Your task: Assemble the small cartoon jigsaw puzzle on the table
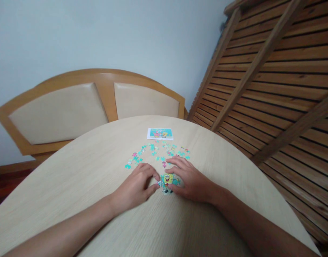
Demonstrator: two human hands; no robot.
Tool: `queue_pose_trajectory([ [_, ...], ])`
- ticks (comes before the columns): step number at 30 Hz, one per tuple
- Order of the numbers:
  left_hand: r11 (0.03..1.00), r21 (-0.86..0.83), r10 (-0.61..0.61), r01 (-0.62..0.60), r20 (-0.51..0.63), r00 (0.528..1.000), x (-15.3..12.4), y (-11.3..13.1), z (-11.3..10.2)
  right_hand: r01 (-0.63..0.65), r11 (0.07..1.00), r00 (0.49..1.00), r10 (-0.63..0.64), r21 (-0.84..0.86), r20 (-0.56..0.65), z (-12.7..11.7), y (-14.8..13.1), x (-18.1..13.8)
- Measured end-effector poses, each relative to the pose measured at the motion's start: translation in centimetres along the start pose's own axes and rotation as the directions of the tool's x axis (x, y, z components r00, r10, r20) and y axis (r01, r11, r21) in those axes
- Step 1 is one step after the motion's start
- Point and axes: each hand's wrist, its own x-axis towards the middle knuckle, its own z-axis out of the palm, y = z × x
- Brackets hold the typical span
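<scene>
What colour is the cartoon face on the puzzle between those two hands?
The cartoon face is yellow, seen best in the head view, the only one here.

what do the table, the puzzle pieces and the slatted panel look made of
Table: wood or wood-look laminate, matte, going by its pale grain. Puzzle pieces: probably printed cardboard, thin and flat; too small to judge finish. Slatted panel: wood, perhaps varnished; knots and grain show.
</scene>
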Motion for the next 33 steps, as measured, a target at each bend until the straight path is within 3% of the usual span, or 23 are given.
queue_pose_trajectory([
  [18, 0.995, 0.084, 0.051, -0.052, 0.006, 0.999, -0.04, 0.78, -0.21, 0.043, 0.997, 0.999, -0.043, 0.057, -0.005, 0.08, -0.01, 0.04],
  [25, 1.000, 0.001, -0.015, 0.015, -0.004, 1.000, -0.17, 0.37, 0.33, 0.037, 0.997, 0.999, -0.038, 0.070, 0.005, 0.05, -0.05, 0.07],
  [33, 0.998, -0.067, -0.007, 0.007, 0.000, 1.000, -0.12, -0.13, 0.33, 0.036, 0.997, 0.999, -0.037, 0.075, 0.012, 0.09, 0.05, 0.00],
])
